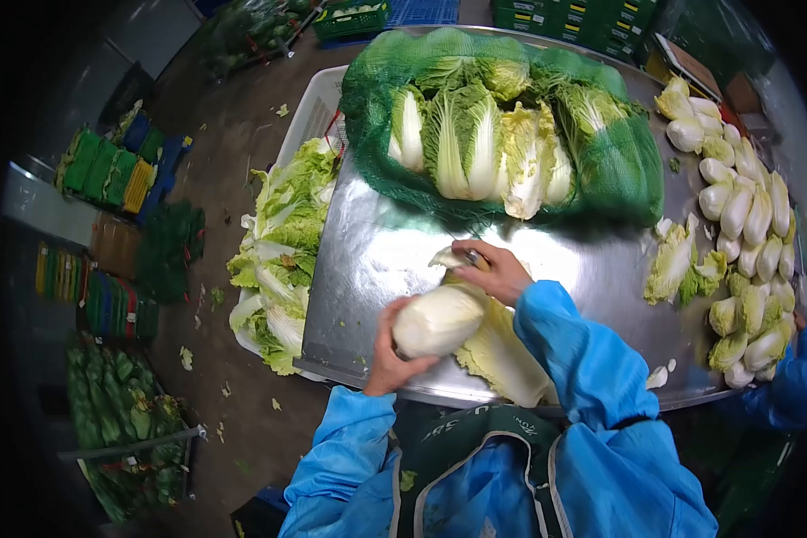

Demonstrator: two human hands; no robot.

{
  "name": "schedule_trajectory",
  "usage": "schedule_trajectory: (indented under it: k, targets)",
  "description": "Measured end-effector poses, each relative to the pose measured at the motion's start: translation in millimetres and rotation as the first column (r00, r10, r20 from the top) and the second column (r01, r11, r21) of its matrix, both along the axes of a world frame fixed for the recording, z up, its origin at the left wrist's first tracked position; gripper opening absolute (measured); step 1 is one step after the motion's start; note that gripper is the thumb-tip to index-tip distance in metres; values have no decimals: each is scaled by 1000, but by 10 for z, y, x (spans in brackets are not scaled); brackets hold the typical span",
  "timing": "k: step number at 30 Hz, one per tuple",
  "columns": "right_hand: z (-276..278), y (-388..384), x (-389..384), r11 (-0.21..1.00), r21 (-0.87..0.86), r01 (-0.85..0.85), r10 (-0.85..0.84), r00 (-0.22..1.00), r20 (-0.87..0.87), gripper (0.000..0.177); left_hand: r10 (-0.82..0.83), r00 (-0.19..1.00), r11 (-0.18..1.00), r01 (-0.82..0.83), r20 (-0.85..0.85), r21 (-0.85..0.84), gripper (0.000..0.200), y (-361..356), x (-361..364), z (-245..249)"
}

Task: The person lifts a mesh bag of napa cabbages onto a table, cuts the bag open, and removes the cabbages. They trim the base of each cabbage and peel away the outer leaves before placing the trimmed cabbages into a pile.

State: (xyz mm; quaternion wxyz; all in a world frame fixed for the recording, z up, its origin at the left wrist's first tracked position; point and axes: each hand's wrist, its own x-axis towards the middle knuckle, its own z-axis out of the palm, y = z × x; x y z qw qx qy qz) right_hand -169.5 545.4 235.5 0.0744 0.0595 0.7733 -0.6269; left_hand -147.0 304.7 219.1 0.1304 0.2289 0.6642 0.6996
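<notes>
A trimmed napa cabbage (438,321) lies in my left hand (391,351), whose fingers and thumb wrap around its pale base end. Just above and to the right, my right hand (500,273) is closed on a small knife (477,260); its blade is mostly hidden. A pale piece of leaf (446,257) is beside the knife. Large loose cabbage leaves (509,359) lie on the steel table under my right forearm, close to the cabbage. Beyond my hands, a green net sack (641,184) lies open with several untrimmed cabbages (464,148) inside.
Several trimmed cabbages (735,206) are piled along the right side of the steel table (350,269). Cut leaves (677,260) lie beside them. A white crate (318,99) of discarded leaves (282,242) stands left. Another person's blue sleeve (789,386) is at far right.
</notes>
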Motion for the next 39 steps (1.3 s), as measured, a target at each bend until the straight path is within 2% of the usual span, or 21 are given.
schedule_trajectory:
  k: [1, 3, 4, 5, 7, 9, 10, 11, 13, 15, 17, 19, 22, 24, 27, 29, 31, 33, 34, 37, 39]
  targets:
    - [26, 3, 49, 1000, 4, -12, 12, 1000, -1, 53, 119, 951, 961, -183, 284, 210, 92, 23, 26, -39]
    - [34, -77, 132, 969, -113, -220, 218, 976, -24, 52, 173, 936, 943, -247, 306, 223, 90, 38, 4, -320]
    - [-116, -136, 110, 973, -42, -227, 221, 968, -122, 53, 237, 892, 901, -351, 385, 257, 84, 6, -45, -667]
    - [-121, -169, 65, 971, -45, -235, 227, 964, -138, 53, 289, 838, 847, -449, 462, 285, 77, -25, -108, -839]
    - [-89, -194, -25, 984, -7, -175, 174, 979, -108, 56, 291, 836, 830, -462, 465, 313, 75, -48, -271, -762]
    - [-12, -86, -37, 987, 31, -160, 163, 975, -149, 58, 232, 771, 788, -506, 593, 350, 76, -63, -341, -673]
    - [61, -36, -38, 987, 68, -143, 153, 971, -183, 60, 148, 789, 817, -438, 597, 376, 78, -60, -360, -531]
    - [191, -9, -25, 987, 74, -142, 154, 972, -180, 60, 143, 787, 815, -438, 600, 380, 78, -33, -377, -388]
    - [436, 43, 32, 965, -108, -239, 251, 960, 122, 63, 14, 755, 822, -382, 656, 422, 81, 56, -422, -116]
    - [430, 74, 105, 974, -125, -191, 206, 971, 122, 62, 12, 754, 840, -364, 657, 403, 82, 149, -467, 44]
    - [420, 111, 179, 981, -146, -128, 154, 971, 183, 60, -62, 742, 860, -300, 667, 413, 81, 243, -518, 122]
    - [454, 100, 293, 985, -156, -69, 89, 988, 124, 55, -97, 719, 864, -282, 688, 417, 79, 297, -554, 109]
    - [498, 139, 449, 976, -216, 29, 35, 958, 286, 46, -143, 683, 896, -218, 716, 387, 78, 346, -599, 129]
    - [414, 164, 526, 970, -235, 68, -4, 964, 265, 44, -235, 648, 890, -156, 724, 429, 71, 346, -631, 140]
    - [460, 85, 649, 948, -292, 128, -65, 974, 215, 40, -266, 639, 913, -73, 722, 401, 72, 350, -671, 241]
    - [454, 63, 671, 984, -132, 116, -110, 993, 52, 39, -263, 672, 921, -40, 693, 389, 76, 327, -672, 218]
    - [485, 76, 689, 988, -89, 123, -119, 992, 48, 37, -269, 701, 927, 3, 661, 374, 80, 310, -671, 173]
    - [507, 109, 741, 990, 2, 143, -143, 988, 56, 36, -413, 669, 842, 22, 617, 539, 77, 280, -630, 124]
    - [145, 184, 697, 979, -31, 203, -205, 959, -194, 34, -419, 668, 841, 32, 615, 539, 77, 294, -584, 126]
    - [-14, 415, 652, 972, 56, 227, -228, 974, 15, 20, -548, 647, 673, -36, 531, 739, 81, 412, -415, 113]
    - [-145, 666, 660, 904, 335, 267, -270, 962, -39, 20, -593, 622, 605, -74, 511, 793, 81, 507, -316, 94]
